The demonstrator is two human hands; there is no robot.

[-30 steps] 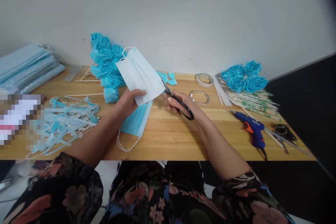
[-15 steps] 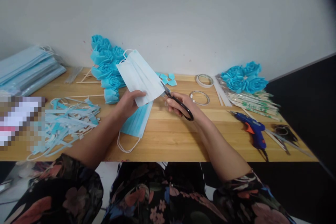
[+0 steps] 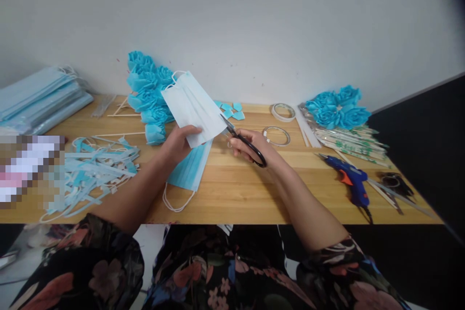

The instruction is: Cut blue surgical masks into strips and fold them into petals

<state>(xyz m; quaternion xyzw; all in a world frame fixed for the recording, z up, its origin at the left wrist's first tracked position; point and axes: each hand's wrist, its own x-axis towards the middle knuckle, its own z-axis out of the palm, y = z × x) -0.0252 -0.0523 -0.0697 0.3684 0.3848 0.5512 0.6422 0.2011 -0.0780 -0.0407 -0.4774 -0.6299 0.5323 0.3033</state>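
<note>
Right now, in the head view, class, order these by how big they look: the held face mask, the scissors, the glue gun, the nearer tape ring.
1. face mask, clearly largest.
2. glue gun and scissors: look alike; the right hand hides part of the scissors, so unranked.
3. tape ring, smallest.

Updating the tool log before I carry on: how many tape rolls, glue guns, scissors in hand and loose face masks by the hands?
White tape rolls: 2
Blue hot glue gun: 1
Black-handled scissors in the right hand: 1
Light blue pleated face masks: 2, the held mask in the left hand, the flat mask on the wooden table
Total: 6
</note>
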